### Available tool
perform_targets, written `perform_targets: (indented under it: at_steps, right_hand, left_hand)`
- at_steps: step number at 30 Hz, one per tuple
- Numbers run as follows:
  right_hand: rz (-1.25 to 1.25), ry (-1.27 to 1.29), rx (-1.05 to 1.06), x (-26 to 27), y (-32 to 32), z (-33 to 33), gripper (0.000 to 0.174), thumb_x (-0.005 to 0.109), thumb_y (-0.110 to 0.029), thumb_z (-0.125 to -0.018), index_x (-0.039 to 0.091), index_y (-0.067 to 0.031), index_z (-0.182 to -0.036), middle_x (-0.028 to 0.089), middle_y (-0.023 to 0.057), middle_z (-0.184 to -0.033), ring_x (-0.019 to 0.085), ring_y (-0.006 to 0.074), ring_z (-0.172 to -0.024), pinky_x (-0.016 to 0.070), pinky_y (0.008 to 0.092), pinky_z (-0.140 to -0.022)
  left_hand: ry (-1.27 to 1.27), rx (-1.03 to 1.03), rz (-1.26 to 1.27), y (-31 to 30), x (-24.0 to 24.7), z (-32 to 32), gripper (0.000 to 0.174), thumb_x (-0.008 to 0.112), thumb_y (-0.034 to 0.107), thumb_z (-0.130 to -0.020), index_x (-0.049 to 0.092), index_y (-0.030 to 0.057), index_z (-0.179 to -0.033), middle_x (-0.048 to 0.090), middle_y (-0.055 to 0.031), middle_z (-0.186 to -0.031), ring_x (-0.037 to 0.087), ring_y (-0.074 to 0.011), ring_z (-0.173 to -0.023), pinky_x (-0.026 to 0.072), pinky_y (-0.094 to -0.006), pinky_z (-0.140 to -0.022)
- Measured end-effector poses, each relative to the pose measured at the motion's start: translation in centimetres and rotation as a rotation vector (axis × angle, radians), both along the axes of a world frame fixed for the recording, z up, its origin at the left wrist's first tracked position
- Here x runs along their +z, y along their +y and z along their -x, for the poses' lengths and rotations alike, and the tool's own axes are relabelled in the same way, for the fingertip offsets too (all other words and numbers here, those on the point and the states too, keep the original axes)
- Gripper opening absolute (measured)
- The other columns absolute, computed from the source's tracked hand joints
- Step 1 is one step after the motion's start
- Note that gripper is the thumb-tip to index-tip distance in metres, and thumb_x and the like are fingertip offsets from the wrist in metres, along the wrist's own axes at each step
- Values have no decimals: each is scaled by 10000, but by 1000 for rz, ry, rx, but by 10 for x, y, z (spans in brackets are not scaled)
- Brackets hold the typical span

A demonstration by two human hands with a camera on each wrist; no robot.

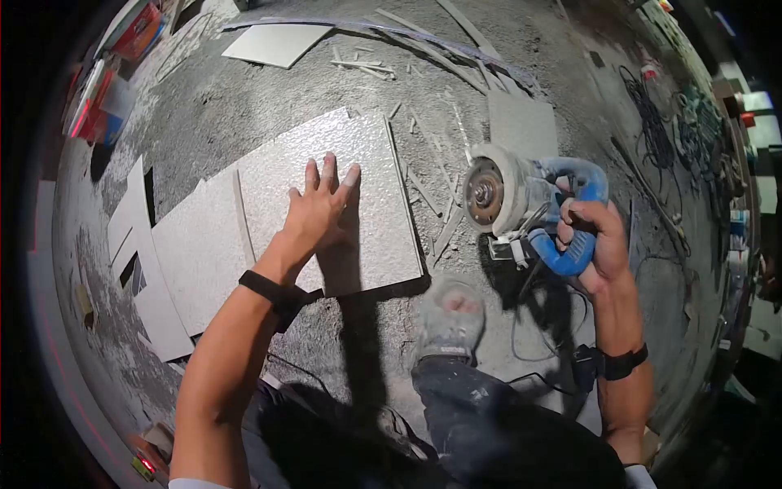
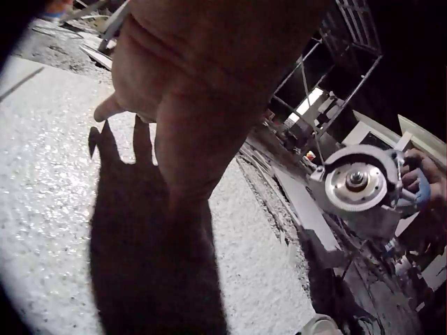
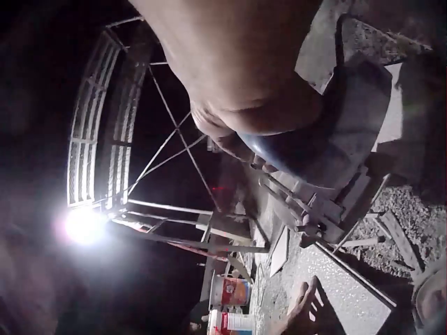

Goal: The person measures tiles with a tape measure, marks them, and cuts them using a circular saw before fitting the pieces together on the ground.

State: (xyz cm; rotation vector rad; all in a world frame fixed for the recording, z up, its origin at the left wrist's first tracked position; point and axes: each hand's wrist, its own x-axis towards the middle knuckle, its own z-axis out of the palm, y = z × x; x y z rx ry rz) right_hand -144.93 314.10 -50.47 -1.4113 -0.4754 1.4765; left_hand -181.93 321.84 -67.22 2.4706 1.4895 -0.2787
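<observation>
A pale, glossy textured tile (image 1: 375,220) lies on the rough ground in the head view. My left hand (image 1: 322,200) is over it with fingers spread; whether the fingertips touch the surface I cannot tell. The left wrist view shows that hand (image 2: 188,105) above its own shadow on the tile (image 2: 42,188). To the right, my right hand (image 1: 603,236) grips the blue handle (image 1: 574,257) of a dusty power saw (image 1: 509,191), its round disc facing left, held off the ground. The saw (image 2: 356,181) also appears in the left wrist view.
Cut tile pieces (image 1: 163,301) lie at the left, with thin offcut strips (image 1: 423,191) beyond the tile's right edge. Buckets (image 1: 102,106) stand at the upper left. Cables (image 1: 652,122) lie at the upper right. A dusty shoe (image 1: 452,318) is near the tile's lower right corner.
</observation>
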Motion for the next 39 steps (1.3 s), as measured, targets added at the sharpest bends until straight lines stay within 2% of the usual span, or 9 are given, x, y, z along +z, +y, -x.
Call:
perform_targets:
  at_steps: [4, 5, 7, 10, 11, 12, 16, 24, 39]
  right_hand:
    - [-91, 17, -55, 21, 16, 28, 242, 649, -56, -859, 616, 4, -1090, 606, 35, -785, 592, 139, -593, 491, 274, -552]
    - [-76, 16, 40, 16, 25, 26, 228, 657, -55, -859, 617, 0, -1078, 607, 35, -789, 587, 132, -589, 487, 270, -546]
    - [-42, -17, 135, 4, 35, 31, 193, 686, -58, -859, 623, -18, -1037, 603, 21, -784, 572, 108, -576, 471, 253, -522]
    - [-106, -153, 130, -19, 39, 46, 201, 709, -35, -848, 632, -25, -1033, 613, 7, -791, 554, 84, -578, 446, 242, -511]
    - [-123, -143, 148, -26, 45, 50, 201, 709, -35, -848, 632, -25, -1033, 613, 7, -791, 554, 84, -578, 446, 242, -511]
    - [-161, -158, 119, -32, 49, 54, 208, 713, -30, -847, 630, -19, -1037, 617, 12, -799, 555, 86, -582, 443, 244, -514]
    - [-278, -246, 112, -52, 69, 63, 202, 699, -33, -853, 625, -23, -1040, 630, 10, -807, 577, 83, -591, 467, 233, -521]
    - [-324, -140, 86, -87, 112, 74, 185, 666, -2, -844, 609, -24, -1018, 600, 20, -767, 535, 99, -568, 450, 266, -517]
    - [-321, -152, 83, -98, 149, 98, 154, 680, -1, -818, 603, -43, -944, 574, 2, -801, 521, 87, -598, 427, 266, -525]
  left_hand:
    - [-2, -8, -13, -2, 6, -2, 789, 585, 82, -905, 216, 249, -1583, 192, -276, -1609, 252, -560, -1436, 444, -728, -956]
    - [-2, -9, -10, -3, 6, -2, 789, 585, 82, -905, 216, 249, -1583, 192, -276, -1609, 252, -560, -1436, 444, -728, -956]
    - [31, -18, -45, -3, 4, -1, 1194, 929, 310, -619, 225, 234, -1580, 211, -267, -1608, 259, -538, -1442, 441, -716, -953]
    - [13, -8, -66, -2, -4, 0, 1173, 921, 313, -627, 239, 224, -1577, 212, -268, -1609, 266, -534, -1441, 432, -725, -961]
    - [31, -11, -66, -1, -1, -1, 829, 629, 83, -880, 225, 244, -1586, 196, -263, -1613, 274, -555, -1427, 442, -730, -952]
    - [53, -15, -51, -1, 4, -3, 823, 617, 65, -882, 229, 241, -1586, 189, -269, -1613, 270, -554, -1429, 446, -726, -952]
    - [30, -21, -20, -2, 17, -4, 864, 635, 30, -848, 222, 202, -1587, 168, -299, -1604, 261, -562, -1428, 458, -718, -941]
    - [63, -1, -10, -2, 15, -6, 940, 726, 130, -808, 209, 226, -1588, 179, -272, -1610, 280, -534, -1431, 471, -703, -943]
    - [77, 2, -19, -2, 17, -6, 877, 672, 130, -859, 204, 245, -1592, 180, -271, -1618, 268, -535, -1440, 461, -697, -948]
